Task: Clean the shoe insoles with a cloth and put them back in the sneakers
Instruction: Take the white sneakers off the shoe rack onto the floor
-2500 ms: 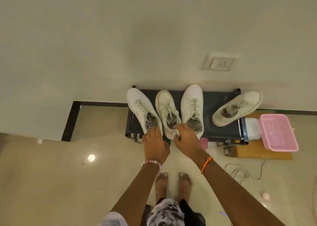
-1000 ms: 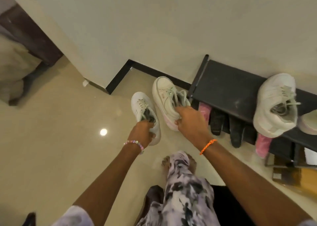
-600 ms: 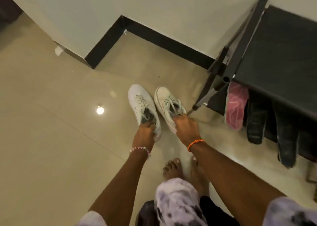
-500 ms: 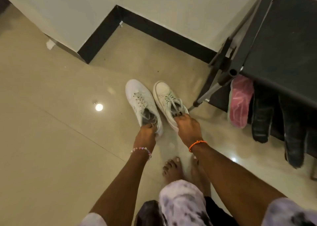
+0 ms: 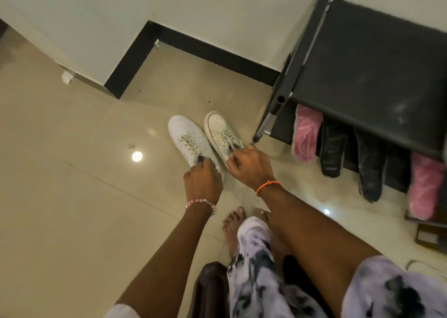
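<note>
Two sneakers on the floor beside the rack (image 5: 372,59), toes away. Left hand (image 5: 202,180) grips the white sneaker (image 5: 187,141) at its collar, right hand (image 5: 250,165) the cream sneaker (image 5: 221,131) likewise. Best to settle both flat before letting go. No cloth visible. Insoles hidden.

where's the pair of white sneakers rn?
Head view, centre frame: the two white sneakers sit side by side on the tile floor, just left of the black shoe rack, with the left hand and right hand at their heels.
</note>
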